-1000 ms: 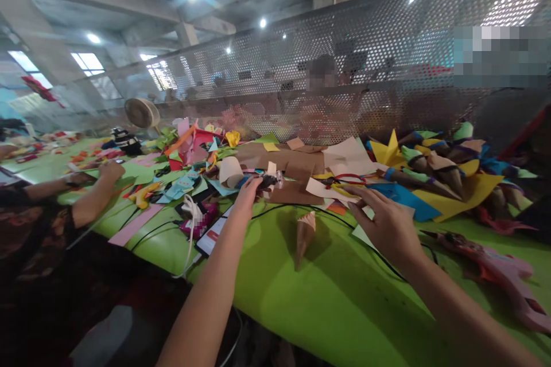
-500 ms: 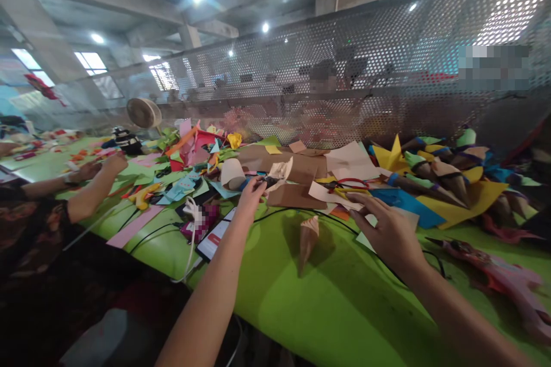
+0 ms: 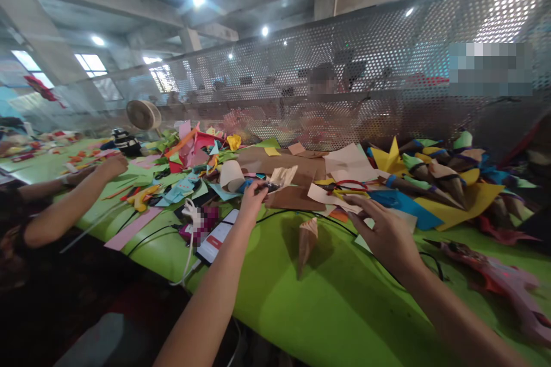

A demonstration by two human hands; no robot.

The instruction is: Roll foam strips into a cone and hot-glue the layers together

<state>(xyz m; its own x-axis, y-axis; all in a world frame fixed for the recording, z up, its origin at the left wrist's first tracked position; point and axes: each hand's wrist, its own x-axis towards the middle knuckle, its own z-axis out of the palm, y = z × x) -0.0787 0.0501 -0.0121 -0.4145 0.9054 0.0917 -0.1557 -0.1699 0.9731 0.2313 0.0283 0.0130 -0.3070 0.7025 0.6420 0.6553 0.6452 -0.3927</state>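
My left hand point(image 3: 255, 196) is closed at the middle of the table, its fingertips pinching a small dark item too small to name, beside a crumpled cream paper piece point(image 3: 284, 176). My right hand point(image 3: 379, 223) has its thumb and fingers closed on the right end of a pale paper strip point(image 3: 322, 196). Between my arms a brown paper cone point(image 3: 307, 241) with a cream striped top lies on the green table point(image 3: 275, 292), its point toward me. Behind the strip are scissors with red and yellow handles point(image 3: 350, 186).
A phone point(image 3: 217, 238), cables and a purple item point(image 3: 206, 223) lie left of my forearm. At right are a pink glue gun point(image 3: 495, 275), yellow and blue sheets and several paper cones point(image 3: 447, 178). Another person's arm point(image 3: 73, 195) reaches in at left, near a fan point(image 3: 143, 114).
The cream paper piece by my left hand has tilted to the right and lies lower. My left hand has shifted slightly right. The other person's forearm at left has moved.
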